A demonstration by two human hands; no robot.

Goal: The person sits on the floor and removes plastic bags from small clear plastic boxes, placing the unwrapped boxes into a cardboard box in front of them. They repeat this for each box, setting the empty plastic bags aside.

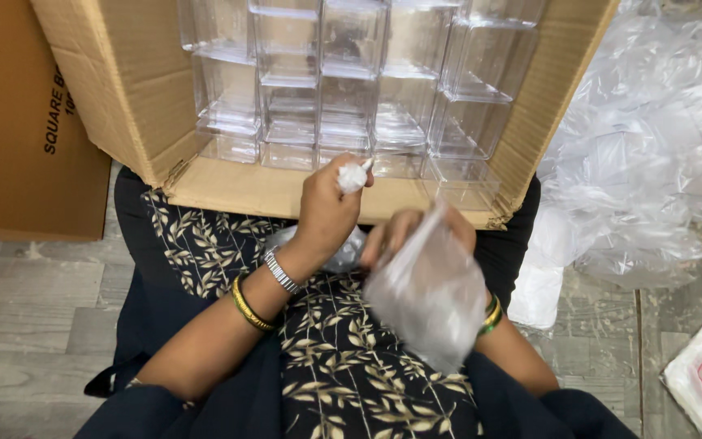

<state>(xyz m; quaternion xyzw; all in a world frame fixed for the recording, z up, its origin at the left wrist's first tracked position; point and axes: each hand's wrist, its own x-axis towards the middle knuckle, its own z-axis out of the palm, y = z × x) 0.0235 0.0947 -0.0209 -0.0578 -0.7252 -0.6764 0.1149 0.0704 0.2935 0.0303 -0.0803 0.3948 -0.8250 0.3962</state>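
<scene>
The left hand (327, 213) pinches a small white crumpled wad (353, 176); the right hand (404, 232) grasps a blurred clear plastic bag (431, 289) over the lap. That thin, moving bag could slip. At twelve o'clock, an open cardboard box (132, 106) of clear plastic containers (351, 81) crowds both hands; loose plastic sheeting (652, 138) lies at two.

brown cardboard box (115, 97), black leaf-patterned dress (343, 358), gold bangles (250, 309)

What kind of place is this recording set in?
Likely a small packing workspace on a floor: a cardboard carton full of clear plastic boxes, a heap of plastic bags, and grey floor tiles.
</scene>
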